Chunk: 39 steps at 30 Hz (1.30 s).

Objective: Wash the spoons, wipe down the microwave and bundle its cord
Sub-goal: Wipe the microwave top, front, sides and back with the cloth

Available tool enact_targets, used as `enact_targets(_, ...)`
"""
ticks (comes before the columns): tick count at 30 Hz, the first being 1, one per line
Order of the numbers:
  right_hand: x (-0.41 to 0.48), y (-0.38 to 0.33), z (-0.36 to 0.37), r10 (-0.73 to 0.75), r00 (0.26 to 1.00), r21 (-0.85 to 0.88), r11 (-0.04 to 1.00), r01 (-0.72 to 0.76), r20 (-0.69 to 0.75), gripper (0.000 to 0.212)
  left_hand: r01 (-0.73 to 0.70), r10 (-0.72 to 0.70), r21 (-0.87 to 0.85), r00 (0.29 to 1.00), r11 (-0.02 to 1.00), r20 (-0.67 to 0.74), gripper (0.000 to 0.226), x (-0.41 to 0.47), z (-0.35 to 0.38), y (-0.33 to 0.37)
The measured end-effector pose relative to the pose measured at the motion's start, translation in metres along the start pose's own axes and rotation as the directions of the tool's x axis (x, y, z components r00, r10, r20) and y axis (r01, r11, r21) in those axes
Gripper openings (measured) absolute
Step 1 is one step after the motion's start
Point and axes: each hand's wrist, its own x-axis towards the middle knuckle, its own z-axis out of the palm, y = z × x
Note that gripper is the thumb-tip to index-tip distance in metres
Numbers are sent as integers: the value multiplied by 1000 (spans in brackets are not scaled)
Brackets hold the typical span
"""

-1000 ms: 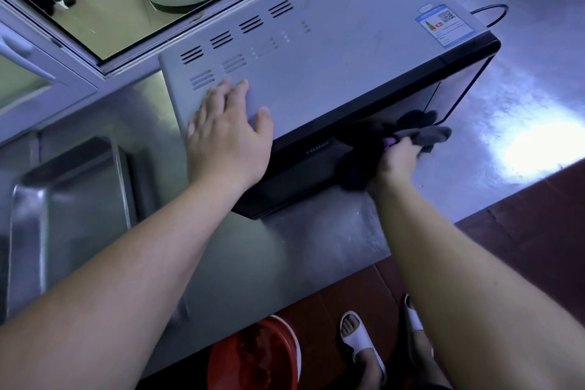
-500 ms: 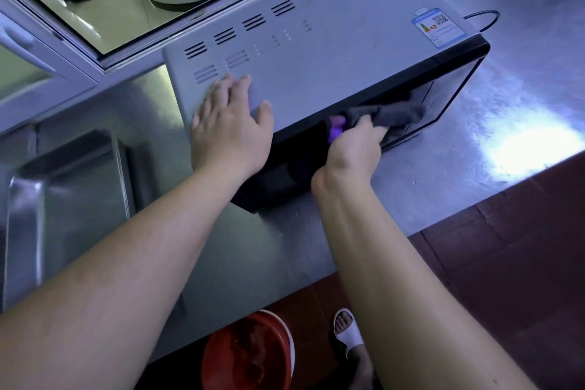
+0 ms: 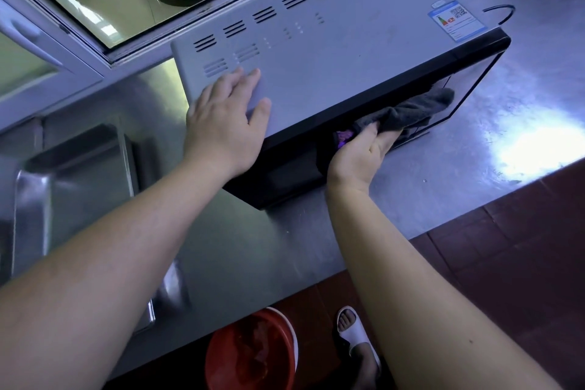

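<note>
Microwave [image 3: 332,66]: sits at an angle on the steel worktop [image 3: 474,168], centre to upper right of frame, with its dark door [image 3: 471,73] facing lower right. Left hand [image 3: 224,123] lies flat on the grey top near the vent slots, fingers [image 3: 235,82] straight, gripping nothing. Right hand [image 3: 361,155] is curled round a grey cloth [image 3: 414,109] and holds it against the door glass.

Handling, judged: the box is rigid and probably heavy, all smooth painted sheet and glass. On polished steel it may skate under a sideways wipe, so a flat palm on top looks a sensible brace. To shift it, take the two bottom edges, not the door. Door glass is hard and slick; press evenly, do not knock. Cloth is soft and limp and bunches readily (a purple patch shows by the thumb; cannot tell what it is).

Cord [image 3: 503,11]: one black loop shows behind the far corner, upper right; plug hidden. Likely springy; grasp near the body and coil from there.

Spoons: none in view. Sink [image 3: 76,174] at left; red basin [image 3: 250,355] on the floor, bottom of frame.
</note>
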Motion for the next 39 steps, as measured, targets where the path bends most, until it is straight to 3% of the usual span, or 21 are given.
enact_targets(4,10,19,3,174,984,32,984,-173,-39,57,-5,5,3,999,1000,-45,60,-1,2,2)
enact_targets(8,7,37,10,471,881,131,877,-462,-48,57,-4,5,5,998,1000,-58,61,-2,4,1)
enact_targets(16,-51,35,30,710,683,241,643,-727,168,34,-1,1,6,997,1000,-74,62,-2,5,1)
enact_targets(18,-55,29,30,726,664,246,620,-745,179,30,-2,2,11,997,1000,-72,62,-2,5,1)
enact_targets(21,-62,10,28,665,712,249,667,-702,224,37,-5,5,5,998,1000,-67,62,-1,5,0)
enact_targets(25,-56,-19,22,347,928,205,906,-370,139,52,-15,15,3,998,1000,-65,63,-2,5,0)
enact_targets(31,-51,1,17,119,990,84,989,-125,76,58,-11,12,14,997,1000,-72,61,-2,7,0)
enact_targets(35,-37,18,21,277,961,61,959,-277,9,56,-4,6,17,997,1000,-74,59,-1,7,1)
enact_targets(39,-47,27,26,519,855,76,852,-519,22,53,-4,6,25,997,1000,-72,59,0,6,1)
